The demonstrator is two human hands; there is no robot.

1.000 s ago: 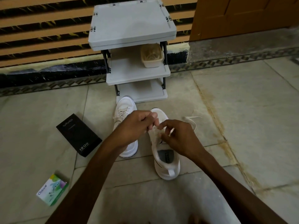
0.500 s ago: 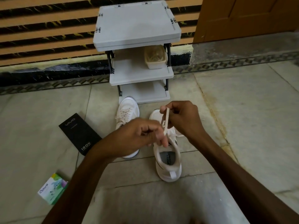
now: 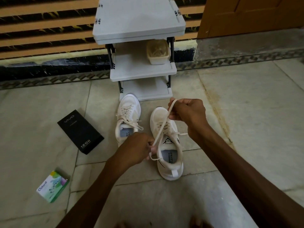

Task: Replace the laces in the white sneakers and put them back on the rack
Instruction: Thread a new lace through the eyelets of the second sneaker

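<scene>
Two white sneakers stand on the tiled floor before a grey three-shelf rack (image 3: 143,72). The left sneaker (image 3: 129,116) is laced and its bow lies loose. The right sneaker (image 3: 166,145) points toward the rack, its opening facing me. A cream lace (image 3: 162,127) stretches taut and slanted over the right sneaker. My left hand (image 3: 136,150) pinches its lower end beside the shoe's collar. My right hand (image 3: 187,112) grips its upper end above the shoe's toe.
A black phone box (image 3: 80,131) lies on the floor left of the shoes, and a small green and white carton (image 3: 52,186) lies nearer me. A lidded plastic tub (image 3: 158,51) sits on the rack's middle shelf. A wooden door (image 3: 251,14) is at the back right.
My hands were close together over the right sneaker; they have drawn apart, the right hand rising toward the rack and the left pulling back, stretching the lace taut.
</scene>
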